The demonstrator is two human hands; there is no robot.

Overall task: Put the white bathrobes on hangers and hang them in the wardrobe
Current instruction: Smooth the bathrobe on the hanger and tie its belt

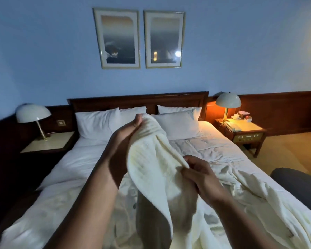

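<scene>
Head view: above the bed [83, 166], the left hand [127, 130] pinches a white bathrobe [151, 168] high while the right hand [199, 175] clutches its edge lower — probably spreading it to find the shoulders; no hanger shows.

No legible text, labels, brands or numbers anywhere in view

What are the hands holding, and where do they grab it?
Both hold a white bathrobe above the bed. The left hand grips its raised top fold; the right hand pinches an edge lower down.
</scene>
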